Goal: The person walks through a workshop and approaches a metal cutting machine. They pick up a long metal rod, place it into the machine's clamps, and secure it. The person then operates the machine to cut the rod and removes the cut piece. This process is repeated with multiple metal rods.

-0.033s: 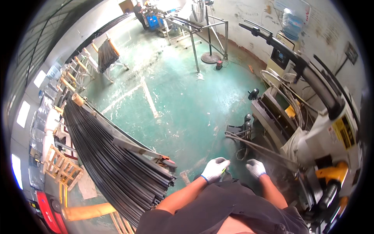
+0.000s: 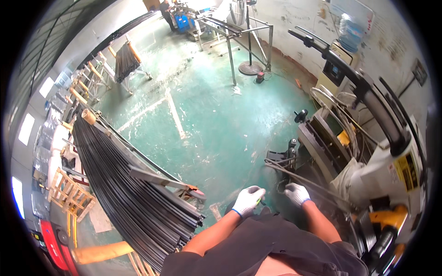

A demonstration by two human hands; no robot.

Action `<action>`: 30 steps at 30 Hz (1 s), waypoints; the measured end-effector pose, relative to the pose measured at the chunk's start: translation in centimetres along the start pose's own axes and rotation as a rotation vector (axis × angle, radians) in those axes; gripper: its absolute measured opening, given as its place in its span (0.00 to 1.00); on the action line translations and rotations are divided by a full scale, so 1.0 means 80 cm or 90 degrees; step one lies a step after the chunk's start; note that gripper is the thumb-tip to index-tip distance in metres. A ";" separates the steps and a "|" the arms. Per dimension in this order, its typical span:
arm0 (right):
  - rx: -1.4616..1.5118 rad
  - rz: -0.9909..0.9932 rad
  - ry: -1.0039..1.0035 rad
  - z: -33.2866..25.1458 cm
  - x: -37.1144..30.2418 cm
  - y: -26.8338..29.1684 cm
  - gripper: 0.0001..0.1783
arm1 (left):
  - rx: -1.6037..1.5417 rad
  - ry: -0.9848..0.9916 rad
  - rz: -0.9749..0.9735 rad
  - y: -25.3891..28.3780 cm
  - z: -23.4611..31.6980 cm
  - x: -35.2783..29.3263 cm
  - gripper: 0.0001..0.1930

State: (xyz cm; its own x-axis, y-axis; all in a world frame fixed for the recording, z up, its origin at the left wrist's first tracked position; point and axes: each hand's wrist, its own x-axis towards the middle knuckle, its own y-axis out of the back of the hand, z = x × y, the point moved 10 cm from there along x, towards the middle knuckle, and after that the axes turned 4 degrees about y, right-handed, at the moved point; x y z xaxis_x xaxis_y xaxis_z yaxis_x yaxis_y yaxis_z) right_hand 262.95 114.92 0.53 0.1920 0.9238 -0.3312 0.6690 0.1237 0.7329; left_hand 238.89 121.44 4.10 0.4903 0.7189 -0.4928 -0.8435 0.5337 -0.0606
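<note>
My left hand [image 2: 248, 200], in a white knit glove with a blue cuff, is held low in front of my dark shirt. Its fingers are closed, and a small yellow-green and dark thing [image 2: 259, 201] shows at their tips; its kind is too small to make out. My right hand [image 2: 298, 194], gloved the same way, hovers a short gap to the right with curled fingers. Whatever lies inside that curl is hidden. The two hands do not touch. Nearest the left hand lies the end of a bundle of long black bars [image 2: 156, 207].
To the right stands a machine with a grey arm [image 2: 380, 108], cables [image 2: 334, 99] and a black clamp [image 2: 281, 156]. Further off are a metal frame stand [image 2: 230, 50], a water dispenser [image 2: 340, 57] and another person [image 2: 166, 16]. A wooden pallet [image 2: 69, 193] sits left.
My right hand has moved slightly forward and left. The left hand has shifted a little to the left, its fingers still closed. The whole view has turned slightly.
</note>
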 end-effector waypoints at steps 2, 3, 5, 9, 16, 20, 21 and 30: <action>0.052 -0.067 0.009 -0.069 0.083 0.003 0.22 | -0.116 0.048 0.070 0.051 -0.003 0.032 0.14; 0.036 -0.063 0.044 -0.081 0.118 0.010 0.22 | -0.207 0.102 0.086 0.067 -0.008 0.043 0.13; 0.005 -0.053 0.115 -0.105 0.183 0.011 0.22 | -0.285 0.130 0.119 0.105 -0.039 0.086 0.12; 0.030 0.002 0.065 -0.105 0.286 0.037 0.21 | -0.298 0.167 0.142 0.171 -0.027 0.166 0.10; -0.035 0.000 -0.183 0.074 0.387 0.011 0.21 | -0.157 0.102 0.149 0.314 0.121 0.280 0.10; 0.068 -0.114 -0.359 0.100 0.407 -0.026 0.15 | -0.208 0.118 0.203 0.405 0.157 0.321 0.10; -0.002 -0.121 -0.355 0.085 0.421 -0.025 0.15 | -0.232 0.127 0.216 0.427 0.156 0.329 0.11; -0.071 -0.223 -0.382 -0.071 0.693 -0.043 0.20 | -0.169 0.175 0.237 0.588 0.125 0.471 0.12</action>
State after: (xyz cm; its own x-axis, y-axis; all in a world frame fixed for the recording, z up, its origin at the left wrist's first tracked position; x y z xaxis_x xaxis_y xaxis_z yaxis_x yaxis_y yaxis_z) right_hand 267.24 167.79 -16.99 0.3628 0.4671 -0.8063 0.6926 0.4436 0.5687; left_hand 219.83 178.08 -8.63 0.1017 0.6757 -0.7301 -0.9934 0.1076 -0.0388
